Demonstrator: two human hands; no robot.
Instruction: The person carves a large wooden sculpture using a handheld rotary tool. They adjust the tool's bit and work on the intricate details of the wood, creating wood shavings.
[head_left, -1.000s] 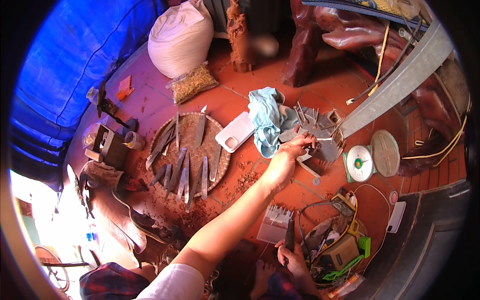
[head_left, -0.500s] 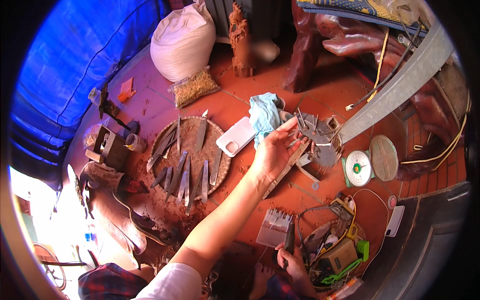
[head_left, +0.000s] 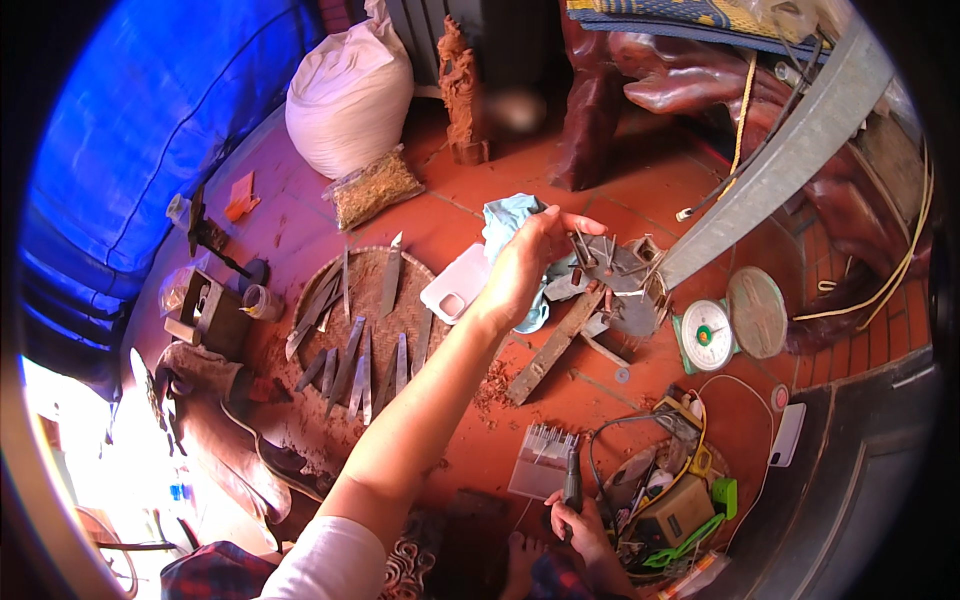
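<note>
My left arm reaches across the middle, and my left hand [head_left: 525, 258] is over a crumpled light-blue cloth [head_left: 508, 215]. One finger stretches rightward, toward a round metal stand [head_left: 632, 290] with upright nails or bits; the other fingers are partly hidden, and nothing shows held. Beside the wrist lies a white phone [head_left: 456, 285], its edge over a round woven tray [head_left: 372, 275] of several flat metal blades [head_left: 347, 365]. Low on the right, my right hand [head_left: 583, 527] is closed around a black rotary tool handpiece [head_left: 572, 480], held upright near a clear case of small bits [head_left: 543, 460].
A wooden bar [head_left: 555, 350] leans against the metal stand. Rightward are a dial scale [head_left: 707, 336] and a basket with a tan box [head_left: 678, 520] and cables. Behind stand a white sack [head_left: 350, 100], a bag of shavings [head_left: 375, 188] and a carved wooden figure [head_left: 461, 95].
My left hand has turned over and moved left, from the metal stand to above the blue cloth. The right hand keeps its grip on the handpiece. The whole view has shifted slightly.
</note>
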